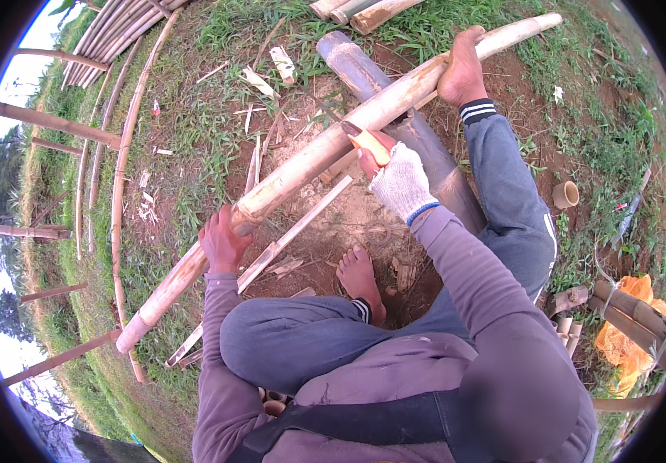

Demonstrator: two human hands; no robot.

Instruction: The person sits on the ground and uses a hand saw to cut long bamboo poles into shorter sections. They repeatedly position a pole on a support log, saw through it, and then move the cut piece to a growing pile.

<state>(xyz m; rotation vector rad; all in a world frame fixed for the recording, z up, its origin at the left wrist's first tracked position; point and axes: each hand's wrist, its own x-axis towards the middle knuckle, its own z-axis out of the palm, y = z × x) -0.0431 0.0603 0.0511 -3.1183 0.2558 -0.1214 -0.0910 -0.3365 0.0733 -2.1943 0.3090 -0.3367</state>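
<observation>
A long bamboo pole (325, 150) runs diagonally from near left to far right. The left hand (223, 241) grips it near its lower part; the right hand (398, 179), holding a knife (370, 143), sits further right. A foot (463, 68) rests on the pole's far end. Bamboo poles (109, 31) lie far left.

**Counts around the seated worker**

One long pale bamboo pole (325, 150) lies across the lap. One orange-handled knife (370, 143). One white knitted glove (402, 184), on one of two hands. Two bare feet. One thick grey bamboo trunk (395, 116). One short cut bamboo ring (565, 194). One orange bag (635, 324).
</observation>
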